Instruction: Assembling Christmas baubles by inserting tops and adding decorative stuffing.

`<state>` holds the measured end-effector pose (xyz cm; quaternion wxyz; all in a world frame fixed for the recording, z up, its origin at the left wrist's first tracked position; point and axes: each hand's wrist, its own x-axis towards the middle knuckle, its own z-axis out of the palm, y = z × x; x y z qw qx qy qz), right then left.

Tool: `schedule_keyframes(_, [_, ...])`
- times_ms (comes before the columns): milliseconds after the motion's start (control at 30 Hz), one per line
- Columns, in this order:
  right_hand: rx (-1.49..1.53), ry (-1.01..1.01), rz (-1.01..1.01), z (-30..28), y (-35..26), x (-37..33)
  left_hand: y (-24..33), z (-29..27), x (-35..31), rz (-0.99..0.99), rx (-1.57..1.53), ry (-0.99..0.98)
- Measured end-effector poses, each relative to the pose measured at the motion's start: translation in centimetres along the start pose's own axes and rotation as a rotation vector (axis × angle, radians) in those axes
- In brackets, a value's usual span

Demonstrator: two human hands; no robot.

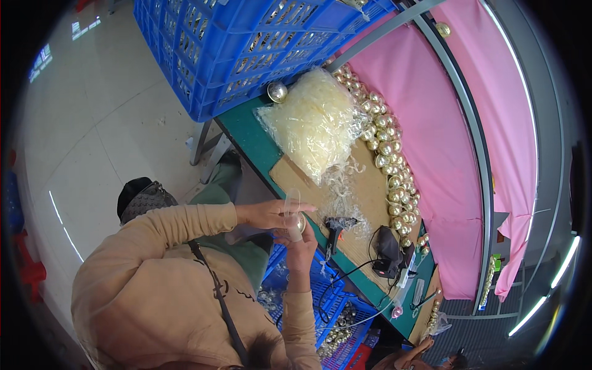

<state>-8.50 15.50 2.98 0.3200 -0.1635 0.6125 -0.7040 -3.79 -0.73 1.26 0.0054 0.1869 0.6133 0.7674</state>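
My left hand (266, 214) is at the table's near edge, its fingers reaching across a clear, rounded plastic piece (292, 200). Just below it, my right hand (300, 250) is closed around a small shiny gold ball (301, 222). The two hands almost meet, and the fingers partly hide both pieces. A pale strip shows by the right fingertips; what it is I cannot make out. A black glue-gun-like tool (336, 232) lies on the table close to the right hand.
A clear bag of cream-coloured pieces (317, 117) rests on cardboard (364, 179), beside a long heap of gold balls (391, 160). A big blue crate (213, 68) stands at the table's far-left end. Blue bins (333, 311) sit below. A black corded device (388, 250) lies nearby; another person's arm (410, 354) shows lower right.
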Motion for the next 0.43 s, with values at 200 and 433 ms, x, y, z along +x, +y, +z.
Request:
schedule_keyframes(200, [-0.034,0.010,-0.015,0.1,0.5,-0.2,-1.2,0.2,-0.1,0.047,-0.123,0.178])
schedule_keyframes(433, [0.010,-0.015,-0.003,0.8,0.3,-0.6,-1.2,0.4,-0.5,0.105,0.113,0.233])
